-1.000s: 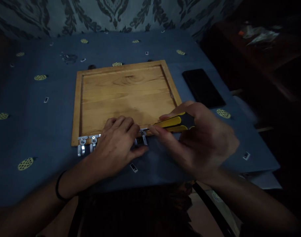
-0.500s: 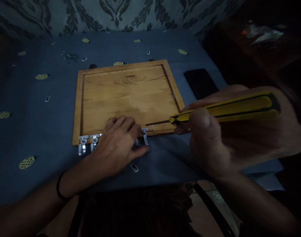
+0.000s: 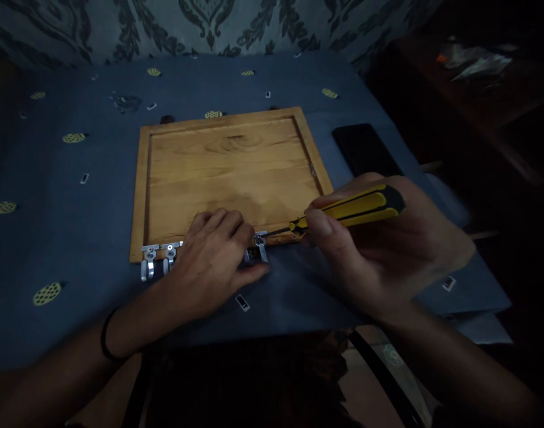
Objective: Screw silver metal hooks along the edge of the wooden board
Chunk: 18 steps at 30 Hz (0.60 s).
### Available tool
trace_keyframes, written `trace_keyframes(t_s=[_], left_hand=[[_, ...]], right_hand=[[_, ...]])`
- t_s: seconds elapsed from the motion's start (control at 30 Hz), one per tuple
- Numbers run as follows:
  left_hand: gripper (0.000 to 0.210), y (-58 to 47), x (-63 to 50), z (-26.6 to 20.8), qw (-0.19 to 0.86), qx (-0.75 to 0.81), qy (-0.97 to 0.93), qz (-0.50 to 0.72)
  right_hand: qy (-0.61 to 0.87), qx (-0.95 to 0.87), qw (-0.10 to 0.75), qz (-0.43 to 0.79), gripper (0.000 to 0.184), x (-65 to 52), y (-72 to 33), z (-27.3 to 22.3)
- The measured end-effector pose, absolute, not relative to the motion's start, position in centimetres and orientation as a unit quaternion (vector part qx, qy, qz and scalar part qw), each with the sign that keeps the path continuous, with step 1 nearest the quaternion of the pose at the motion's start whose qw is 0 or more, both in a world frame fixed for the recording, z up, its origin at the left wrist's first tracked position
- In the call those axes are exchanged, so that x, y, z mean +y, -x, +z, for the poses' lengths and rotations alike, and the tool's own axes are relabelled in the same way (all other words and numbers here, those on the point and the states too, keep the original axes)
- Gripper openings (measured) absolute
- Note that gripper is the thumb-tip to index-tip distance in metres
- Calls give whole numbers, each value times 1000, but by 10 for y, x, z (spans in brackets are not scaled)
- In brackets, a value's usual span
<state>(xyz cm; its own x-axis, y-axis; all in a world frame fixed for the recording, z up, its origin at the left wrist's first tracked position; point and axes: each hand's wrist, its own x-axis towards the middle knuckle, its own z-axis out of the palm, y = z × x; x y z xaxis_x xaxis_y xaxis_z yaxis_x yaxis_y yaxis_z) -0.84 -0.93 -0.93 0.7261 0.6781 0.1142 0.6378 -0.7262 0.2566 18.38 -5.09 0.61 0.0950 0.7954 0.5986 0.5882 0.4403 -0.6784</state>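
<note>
My right hand point(image 3: 370, 255) is closed around a yellow-and-black screwdriver point(image 3: 356, 207). Its thin shaft points left, the tip at the head of a silver metal hook point(image 3: 261, 242) on the near edge of a framed wooden board point(image 3: 231, 172). From the left, my left hand point(image 3: 216, 255) grips this hook with curled fingers over the board's edge and the thumb just below it. Two more metal hooks point(image 3: 150, 261) point(image 3: 170, 255) sit along the same edge at the left, screw heads showing. My left hand covers the stretch of edge between.
The board lies flat on a blue patterned cloth point(image 3: 75, 226). A black phone-like object point(image 3: 365, 148) lies right of it. A small clear plastic bag point(image 3: 125, 102) rests behind to the left. Crumpled plastic point(image 3: 481, 62) lies on a dark surface at the far right.
My right hand has moved left and brought the screwdriver's tip down from above the board onto the hook. My left hand has stayed in place.
</note>
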Motion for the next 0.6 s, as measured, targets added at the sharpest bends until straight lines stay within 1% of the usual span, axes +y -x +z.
trace_keyframes(t_s=[0.2,0.4,0.5,0.6], left_hand=[[40,9,-9,-10,100,356,-924,95],[39,8,-9,-9,100,356,-924,97],[38,9,-9,-9,96,352,-926,98],[35,9,-9,-10,90,344,-928,112]], right_hand=[[509,-675,528,78,13,-48,-183,5],[523,-679,512,61,16,-46,-182,2],[497,-694,518,50,19,-44,-182,3],[481,-719,499,50,22,-42,-182,7]])
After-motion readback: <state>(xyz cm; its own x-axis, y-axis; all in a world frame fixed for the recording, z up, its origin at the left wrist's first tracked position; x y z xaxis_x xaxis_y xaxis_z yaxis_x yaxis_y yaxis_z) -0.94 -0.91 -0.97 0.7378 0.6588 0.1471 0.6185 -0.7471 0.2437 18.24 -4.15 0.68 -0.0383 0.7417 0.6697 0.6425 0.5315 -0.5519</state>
